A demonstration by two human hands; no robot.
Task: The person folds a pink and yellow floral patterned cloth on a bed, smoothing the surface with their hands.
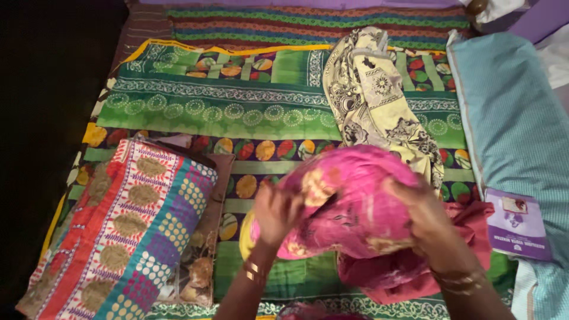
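Left hand [277, 212] and right hand [424, 214] both clutched the bunched pink cotton cloth with yellow blotches [349, 204], one at each end; its long axis ran nine to three o'clock between them, neither nearer. At twelve o'clock lay a cream-and-black printed cloth [379, 101]; at nine, a multicoloured patterned pillow [127, 228]; beneath, a green patchwork bedspread [237, 109].

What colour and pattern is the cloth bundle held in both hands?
The cloth bundle is bright pink with pale yellow flower-like patches, seen best in the head view.
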